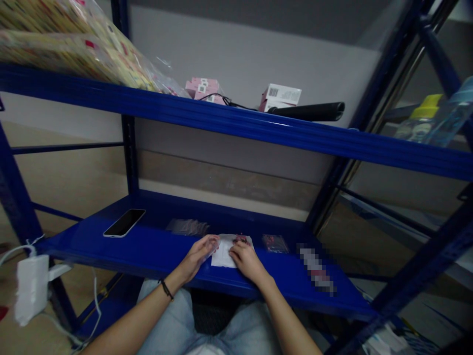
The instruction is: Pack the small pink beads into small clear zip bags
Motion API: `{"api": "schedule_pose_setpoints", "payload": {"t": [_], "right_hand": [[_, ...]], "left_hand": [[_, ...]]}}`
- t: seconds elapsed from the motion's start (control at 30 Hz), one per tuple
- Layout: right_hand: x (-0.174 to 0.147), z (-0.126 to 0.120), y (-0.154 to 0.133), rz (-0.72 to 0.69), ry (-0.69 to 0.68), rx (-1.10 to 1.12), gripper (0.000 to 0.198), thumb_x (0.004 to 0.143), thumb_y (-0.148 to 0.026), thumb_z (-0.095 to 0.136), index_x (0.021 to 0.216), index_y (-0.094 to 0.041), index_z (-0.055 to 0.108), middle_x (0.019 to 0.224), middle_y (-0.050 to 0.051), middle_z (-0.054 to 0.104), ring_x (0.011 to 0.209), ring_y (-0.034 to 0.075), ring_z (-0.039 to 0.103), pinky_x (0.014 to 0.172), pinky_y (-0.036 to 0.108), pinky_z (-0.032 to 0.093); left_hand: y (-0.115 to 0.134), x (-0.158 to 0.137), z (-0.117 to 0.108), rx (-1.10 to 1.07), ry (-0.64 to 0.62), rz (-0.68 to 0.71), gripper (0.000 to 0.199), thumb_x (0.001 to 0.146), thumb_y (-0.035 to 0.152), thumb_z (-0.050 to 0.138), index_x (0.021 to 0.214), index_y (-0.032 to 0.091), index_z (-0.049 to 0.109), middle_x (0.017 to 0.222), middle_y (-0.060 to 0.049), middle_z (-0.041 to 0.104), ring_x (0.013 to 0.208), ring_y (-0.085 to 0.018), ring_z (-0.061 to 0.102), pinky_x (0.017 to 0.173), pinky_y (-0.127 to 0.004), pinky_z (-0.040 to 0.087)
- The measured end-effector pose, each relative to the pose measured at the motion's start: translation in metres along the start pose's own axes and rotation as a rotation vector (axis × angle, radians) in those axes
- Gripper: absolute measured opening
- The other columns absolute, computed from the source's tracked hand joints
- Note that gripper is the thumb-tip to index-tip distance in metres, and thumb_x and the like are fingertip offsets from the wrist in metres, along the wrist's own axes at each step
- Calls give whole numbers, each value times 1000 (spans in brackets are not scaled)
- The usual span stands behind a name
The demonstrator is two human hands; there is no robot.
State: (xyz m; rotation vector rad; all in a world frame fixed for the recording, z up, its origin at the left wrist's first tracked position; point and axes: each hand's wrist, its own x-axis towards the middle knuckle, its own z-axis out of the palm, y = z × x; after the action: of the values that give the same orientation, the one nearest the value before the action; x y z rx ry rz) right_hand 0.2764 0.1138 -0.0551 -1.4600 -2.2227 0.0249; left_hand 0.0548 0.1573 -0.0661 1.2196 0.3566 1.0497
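Observation:
A white sheet of paper [222, 256] lies near the front edge of the blue shelf, with a small pile of dark red pieces [242, 237] on its far right part. At the sheet's left edge, my left hand [199, 254] holds what looks like a small clear plastic bag [213, 248] between thumb and fingers. My right hand [244, 259] rests over the sheet just below the pile, its fingers bent and drawn together. Whatever the right fingertips pinch is hidden. To the right lies a clear bag of small red pieces [275, 243].
Flat clear bags [188, 227] lie behind my left hand. A phone [124, 223] is farther left, and a blurred-out item [316, 268] lies at right. The upper shelf beam [229, 116] crosses above, bearing pink boxes [207, 88] and a black tube [310, 111].

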Motion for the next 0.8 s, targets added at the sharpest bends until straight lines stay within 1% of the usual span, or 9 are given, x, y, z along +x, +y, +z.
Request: {"api": "schedule_pose_setpoints", "payload": {"t": [0.13, 0.23, 0.33, 0.47, 0.5, 0.57, 0.63, 0.7, 0.8], "right_hand": [[-3, 0, -2, -36, -28, -5, 21, 98, -21, 49, 89, -17, 67, 93, 7, 62, 92, 17, 59, 84, 26, 44], [-5, -4, -5, -46, -35, 32, 20, 97, -21, 51, 88, -17, 68, 93, 7, 63, 92, 17, 59, 82, 27, 44], [-1, -16, -12, -1, 58, 154, 20, 97, -23, 51, 86, -18, 68, 90, 6, 64, 87, 17, 60, 80, 27, 45], [17, -33, -37, 86, 294, 389, 20, 97, -30, 53, 91, -20, 70, 91, 4, 67, 83, 16, 62, 75, 25, 46], [23, -35, -45, 86, 327, 429, 20, 96, -31, 54, 93, -21, 71, 92, 4, 68, 84, 16, 62, 75, 25, 47], [32, -35, -59, 51, 319, 475, 20, 95, -30, 55, 94, -22, 73, 94, 4, 69, 86, 16, 64, 78, 24, 47], [37, -34, -63, 18, 272, 487, 22, 96, -29, 54, 95, -23, 75, 94, 3, 70, 88, 15, 65, 81, 24, 47], [37, -35, -54, 35, 280, 468, 24, 97, -29, 52, 98, -23, 75, 96, 3, 71, 90, 15, 65, 83, 24, 47], [27, -39, -18, 149, 377, 391, 24, 96, -26, 50, 105, -21, 73, 102, 5, 71, 94, 17, 65, 85, 27, 47]], "left_hand": [[1, -1, 1, 5, 6, -5, 36, 86, 42, 68, 114, 18, 68, 112, -10, 63, 104, -25, 56, 90, -31, 41], [2, -2, 1, 19, -2, -3, 35, 87, 42, 67, 114, 19, 68, 113, -10, 63, 106, -25, 56, 92, -31, 40], [1, -2, 1, 18, -11, -4, 36, 87, 41, 68, 115, 19, 67, 112, -9, 63, 106, -25, 56, 93, -32, 40], [0, 0, 3, 42, -3, -10, 38, 86, 41, 70, 117, 20, 66, 113, -10, 64, 107, -25, 57, 95, -33, 40], [0, 0, 4, 49, -10, -5, 38, 86, 40, 70, 117, 19, 66, 113, -10, 64, 108, -26, 57, 95, -33, 40], [0, 1, 5, 47, -38, 9, 39, 85, 40, 71, 118, 20, 66, 114, -10, 65, 110, -26, 56, 97, -34, 40], [0, 2, 5, 32, -49, 16, 39, 84, 39, 72, 118, 20, 66, 114, -10, 65, 110, -26, 56, 97, -34, 40], [0, 2, 4, 25, -18, 5, 37, 84, 39, 72, 116, 20, 67, 112, -9, 65, 106, -25, 57, 94, -31, 40], [2, 3, 4, -4, 53, -27, 35, 84, 41, 72, 111, 19, 68, 104, -7, 66, 98, -21, 58, 86, -28, 41]]}}
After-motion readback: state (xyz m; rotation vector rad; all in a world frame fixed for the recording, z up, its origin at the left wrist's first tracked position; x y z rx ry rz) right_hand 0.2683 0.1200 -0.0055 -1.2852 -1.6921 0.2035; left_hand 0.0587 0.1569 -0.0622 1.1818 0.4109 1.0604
